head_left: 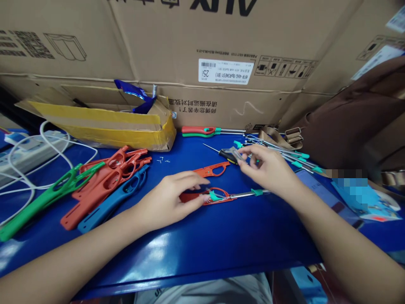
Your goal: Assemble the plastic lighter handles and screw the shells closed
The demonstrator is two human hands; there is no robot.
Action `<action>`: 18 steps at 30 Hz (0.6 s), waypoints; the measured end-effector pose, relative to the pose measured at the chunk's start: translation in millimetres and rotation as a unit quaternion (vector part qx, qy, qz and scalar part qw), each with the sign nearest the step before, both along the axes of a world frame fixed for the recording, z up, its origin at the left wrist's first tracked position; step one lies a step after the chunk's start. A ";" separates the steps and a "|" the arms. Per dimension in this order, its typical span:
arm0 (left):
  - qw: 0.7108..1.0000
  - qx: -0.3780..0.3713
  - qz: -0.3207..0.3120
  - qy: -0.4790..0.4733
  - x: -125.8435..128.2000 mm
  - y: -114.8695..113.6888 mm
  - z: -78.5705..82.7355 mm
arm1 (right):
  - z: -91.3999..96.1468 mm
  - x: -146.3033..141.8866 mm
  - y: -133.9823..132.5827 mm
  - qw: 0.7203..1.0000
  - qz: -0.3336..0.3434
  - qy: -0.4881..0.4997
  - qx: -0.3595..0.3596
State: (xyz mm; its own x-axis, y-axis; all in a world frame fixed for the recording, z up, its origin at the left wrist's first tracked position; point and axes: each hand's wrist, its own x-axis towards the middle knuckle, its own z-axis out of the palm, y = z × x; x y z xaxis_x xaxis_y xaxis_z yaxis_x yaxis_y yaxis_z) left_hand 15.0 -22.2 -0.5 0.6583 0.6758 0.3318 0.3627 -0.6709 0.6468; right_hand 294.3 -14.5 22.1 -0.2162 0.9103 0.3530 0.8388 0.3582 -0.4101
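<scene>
My left hand rests on the blue table, fingers laid over the grip end of a red handle half that carries a metal rod with teal parts. A second red handle half lies just beyond it. My right hand hovers further back and to the right, its fingers pinched together around a small piece I cannot make out, beside a black-handled screwdriver and a pile of metal rods with teal fittings.
A heap of orange, green and blue handle halves lies at the left. Behind it are a yellow-taped cardboard box, a white power strip with cables, an assembled red and green tool, big cartons and a brown bag.
</scene>
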 end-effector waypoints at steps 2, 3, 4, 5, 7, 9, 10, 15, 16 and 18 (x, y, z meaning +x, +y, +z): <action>0.993 -0.079 0.060 -0.063 4.4 -1.2 -0.1 | -1.1 -9.3 -9.0 0.995 0.097 0.025 0.013; 0.986 -0.119 0.074 -0.092 6.4 -1.6 -0.5 | -1.9 -14.4 -13.9 0.989 0.144 0.013 0.008; 0.978 -0.155 0.077 -0.116 8.0 -1.9 -1.1 | -3.0 -19.3 -18.6 0.981 0.195 -0.007 -0.002; 0.971 -0.183 0.075 -0.131 9.3 -2.2 -1.8 | -4.2 -23.9 -22.9 0.973 0.232 -0.017 -0.004; 0.966 -0.214 0.064 -0.129 10.9 -2.8 -3.5 | -7.0 -31.5 -29.4 0.962 0.270 -0.016 -0.023; 0.968 -0.220 0.061 -0.105 11.2 -3.4 -5.1 | -9.8 -36.1 -32.5 0.955 0.292 0.008 -0.043; 0.969 -0.220 0.060 -0.094 11.0 -3.5 -5.6 | -11.1 -37.3 -33.0 0.953 0.298 0.024 -0.050; 0.983 -0.156 0.060 -0.070 6.3 -0.4 -3.6 | -16.0 -37.7 -29.4 0.963 0.240 0.103 -0.066; 0.986 -0.138 0.067 -0.067 5.4 0.6 -2.4 | -16.5 -37.3 -28.5 0.969 0.212 0.104 -0.072; 0.986 -0.129 0.083 -0.070 4.6 2.0 -0.1 | -16.7 -36.6 -27.2 0.978 0.173 0.085 -0.083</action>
State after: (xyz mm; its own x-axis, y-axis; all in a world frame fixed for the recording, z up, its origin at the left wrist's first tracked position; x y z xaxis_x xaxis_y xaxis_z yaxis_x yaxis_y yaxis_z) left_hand 19.6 -20.2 -0.6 0.4907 0.8447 0.2138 0.3491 -0.4154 0.8400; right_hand 257.6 -41.7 5.4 -0.4714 0.8414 0.2642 0.5941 0.5244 -0.6099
